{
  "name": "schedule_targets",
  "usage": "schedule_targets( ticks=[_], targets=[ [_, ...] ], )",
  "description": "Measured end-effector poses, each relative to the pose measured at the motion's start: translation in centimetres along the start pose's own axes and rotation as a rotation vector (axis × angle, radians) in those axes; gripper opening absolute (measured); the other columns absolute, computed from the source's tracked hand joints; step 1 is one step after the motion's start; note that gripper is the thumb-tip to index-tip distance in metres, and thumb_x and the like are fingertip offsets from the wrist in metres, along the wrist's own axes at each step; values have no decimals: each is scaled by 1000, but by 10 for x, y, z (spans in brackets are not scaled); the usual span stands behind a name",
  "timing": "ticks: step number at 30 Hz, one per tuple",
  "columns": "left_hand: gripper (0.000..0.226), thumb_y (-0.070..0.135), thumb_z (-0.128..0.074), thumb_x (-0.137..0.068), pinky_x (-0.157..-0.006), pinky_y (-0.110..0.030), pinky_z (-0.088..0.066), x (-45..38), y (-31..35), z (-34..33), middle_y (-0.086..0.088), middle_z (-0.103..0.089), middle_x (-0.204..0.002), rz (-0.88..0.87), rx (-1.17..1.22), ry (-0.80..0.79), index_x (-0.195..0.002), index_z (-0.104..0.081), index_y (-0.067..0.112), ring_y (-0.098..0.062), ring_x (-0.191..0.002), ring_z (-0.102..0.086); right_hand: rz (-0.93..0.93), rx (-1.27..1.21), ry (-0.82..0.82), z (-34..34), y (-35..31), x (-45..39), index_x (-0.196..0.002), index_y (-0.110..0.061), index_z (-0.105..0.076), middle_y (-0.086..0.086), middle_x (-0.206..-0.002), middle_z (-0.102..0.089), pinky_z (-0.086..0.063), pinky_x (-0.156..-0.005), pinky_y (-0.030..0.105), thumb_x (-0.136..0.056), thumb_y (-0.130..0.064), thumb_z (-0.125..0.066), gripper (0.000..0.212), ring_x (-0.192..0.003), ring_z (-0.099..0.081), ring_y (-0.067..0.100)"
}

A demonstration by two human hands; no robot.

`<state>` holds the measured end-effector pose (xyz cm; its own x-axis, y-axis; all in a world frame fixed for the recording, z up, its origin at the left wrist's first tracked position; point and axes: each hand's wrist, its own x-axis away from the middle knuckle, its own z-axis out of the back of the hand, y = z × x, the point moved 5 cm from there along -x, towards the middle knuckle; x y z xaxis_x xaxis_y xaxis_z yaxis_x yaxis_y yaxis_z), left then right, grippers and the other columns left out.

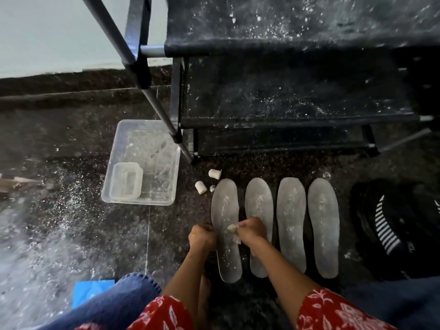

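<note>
Leftmost insole (225, 206) lies flat on the floor (71, 139), toe pointing away from the person, first in a row of four. At its middle the right hand (252, 231) has its grip closed around a small whitish lump (232, 227), fingers curled, the lump held down against the insole's right half. What the lump is made of I cannot tell. The left hand (202, 236) sits at the insole's left edge with its fingers curled onto that edge, its grip narrow and pinning the insole in place.

White powder streaks the grey surface of the insole. Just beside it on the right lie the second insole (258, 198), partly under the right wrist, then the third insole (291, 210) and the fourth insole (323, 222), all parallel and close together.

Near the toe of the leftmost insole lie two white caps (215, 173) on their sides. Farther left stands a clear plastic tub (107, 186) with a smaller clear box (127, 182) inside it. A black rack (285, 91), dusted with white specks, stands beyond the row. A dark striped bag (385, 229) lies to the right.
</note>
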<state>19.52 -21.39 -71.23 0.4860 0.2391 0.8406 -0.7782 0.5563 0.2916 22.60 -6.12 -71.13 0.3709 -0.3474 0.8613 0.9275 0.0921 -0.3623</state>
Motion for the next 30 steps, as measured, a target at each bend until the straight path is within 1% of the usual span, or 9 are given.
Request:
schedule_targets(
  ticks=[2,6,8,11,15,20,22,26,30],
  targets=[
    [14,2,-66,-77,-76,-41,-59,5,-4,3,-17,-69,-85,17,62,-26,-69,-68,13,-30,-77,-68,-24,-33,-34,4,2,4,-89,-4,-72,8,-87,-70,-43,-41,11,-74,-16,-77,20,-59,-61,11],
    [14,-4,-59,-81,-70,-41,-59,19,-4,6,-17,-65,-80,34,122,-105,-83,-68,7,-28,-66,-61,-18,-2,-65,17,2,15,-97,-7,-71,7,-100,-70,-53,-76,22,-76,-18,-76,24,-91,-66,19],
    [16,-6,-54,-83,-66,-39,-58,32,4,8,-18,-65,-81,22,144,-133,-85,-66,5,-27,-65,-61,14,-4,-68,27,-2,27,-98,-6,-70,9,-101,-70,-54,-83,28,-75,-16,-77,26,-94,-66,22],
    [20,-9,-50,-86,-52,-33,-51,57,22,13,-16,-62,-75,-33,186,-138,-80,-63,4,-25,-55,-55,78,14,-38,49,-18,49,-100,-3,-68,12,-100,-69,-57,-79,34,-77,-11,-73,25,-90,-67,24],
    [25,-12,-48,-85,-57,-37,-49,101,49,25,-14,-58,-72,-146,226,-156,-72,-58,7,-25,-58,-53,187,72,-27,83,-50,92,-104,1,-63,16,-103,-68,-59,-68,31,-81,-6,-68,25,-86,-68,25],
    [28,-4,-37,-94,-41,-25,-51,167,84,49,-9,-59,-61,-275,314,-205,-73,-53,9,-19,-45,-57,368,103,-11,133,-89,162,-94,-2,-66,13,-93,-68,-60,-67,35,-79,-5,-68,16,-79,-68,21],
    [29,-1,-33,-96,-42,-28,-53,198,96,58,-10,-63,-61,-321,330,-224,-77,-53,8,-20,-47,-61,425,87,6,152,-98,189,-92,-2,-67,13,-92,-67,-60,-65,36,-77,-2,-68,15,-80,-67,21],
    [21,1,-36,-96,-48,-29,-55,264,116,74,-11,-69,-77,-456,288,-249,-88,-55,7,-21,-61,-66,541,33,10,186,-102,237,-84,-2,-71,10,-84,-69,-52,-49,23,-76,-3,-69,8,-70,-65,15],
    [18,3,-43,-94,-57,-32,-59,316,127,94,-13,-69,-83,-547,220,-223,-89,-60,6,-23,-69,-68,629,-105,-69,206,-102,275,-78,-6,-71,11,-86,-70,-52,-55,25,-80,0,-65,9,-79,-67,18]
  ],
)
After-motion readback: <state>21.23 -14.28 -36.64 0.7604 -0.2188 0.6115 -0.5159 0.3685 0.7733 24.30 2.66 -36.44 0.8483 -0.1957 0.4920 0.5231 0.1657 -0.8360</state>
